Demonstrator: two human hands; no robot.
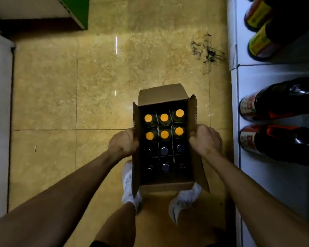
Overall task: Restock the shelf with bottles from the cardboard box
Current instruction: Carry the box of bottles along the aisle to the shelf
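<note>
Forearms (61,193) down; left hand (123,143) and right hand (205,139) each curled round 1 side flap (193,111) of cardboard box (162,94), long axis pointing away from me; shelf (235,104) lies to my right, right hand nearer.

shop aisle, stocked bottle shelf (275,72), tiled floor (96,77)

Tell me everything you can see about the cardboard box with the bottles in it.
The cardboard box is plain brown corrugated card, open at the top, its flaps standing up. Inside, thin dividers separate four rows of three: six orange-capped bottles in the far two rows, six dark-capped bottles nearer. The left hand grips its left wall and the right hand its right flap. It overlaps both white shoes, so it looks lifted off the floor.
</note>
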